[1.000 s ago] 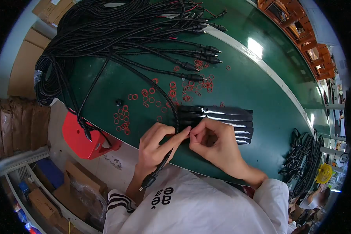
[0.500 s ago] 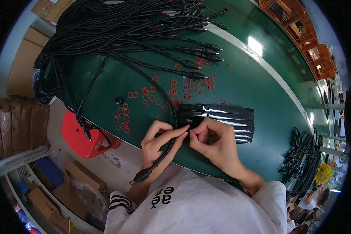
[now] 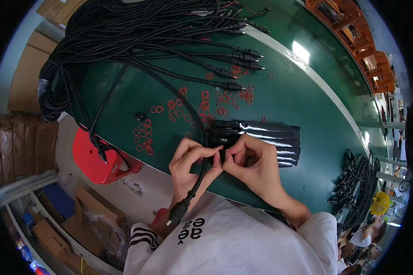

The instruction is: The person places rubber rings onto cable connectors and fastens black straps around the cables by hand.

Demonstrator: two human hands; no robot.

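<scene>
My left hand (image 3: 184, 170) and my right hand (image 3: 258, 170) meet fingertip to fingertip at the front edge of the table. Each is closed in a pinch around a tiny dark piece that the fingers mostly hide. A black corrugated cable (image 3: 203, 172) runs down across my left hand, passing between its thumb and fingers. Its plug end (image 3: 177, 211) hangs over my left wrist. Just beyond my right hand lie several flat, shiny black strips (image 3: 273, 137), side by side. Small red rings (image 3: 204, 103) are scattered past my left hand.
A large bundle of black cables (image 3: 101, 39) covers the far left of the green table (image 3: 316, 137), with several plugs pointing right. A small black cap (image 3: 140, 116) sits near more rings. A red stool (image 3: 94, 160) stands at left; coiled cables (image 3: 353, 188) lie at right.
My left hand has shifted slightly right, and its fingers are more bent. The cable's plug end has swung right and a little down. My right hand has barely moved.
</scene>
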